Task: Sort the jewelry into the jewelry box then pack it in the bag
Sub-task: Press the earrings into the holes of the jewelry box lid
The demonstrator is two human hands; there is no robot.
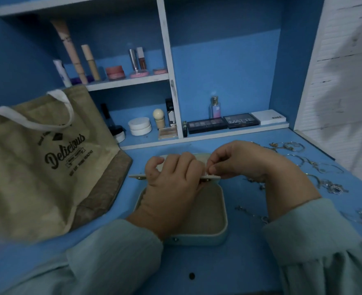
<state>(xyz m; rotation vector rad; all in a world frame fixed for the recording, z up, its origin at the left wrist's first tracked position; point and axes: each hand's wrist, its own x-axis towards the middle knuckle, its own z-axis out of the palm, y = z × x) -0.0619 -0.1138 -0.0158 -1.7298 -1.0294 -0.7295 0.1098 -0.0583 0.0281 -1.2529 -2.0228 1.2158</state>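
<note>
At the middle of the blue desk [239,262], near its front edge, sits the pale jewelry box [205,226], open, with its lid [171,177] raised toward the far side and a beige lining showing inside. The left hand [171,184] curls its fingers over the edge of the lid and grips it, while the right hand [246,162] pinches thumb and fingertips together at the lid's right corner; whatever small thing it holds there is too small to tell. Silver jewelry [316,167] lies scattered on the desk to the right of the box, well apart from it. To the left stands the tan tote bag [37,167], printed "Delicious", leaning, white handles up. Beyond, on the far shelves [129,80], stand cosmetics, with eyeshadow palettes [222,124] on the lowest ledge.
</note>
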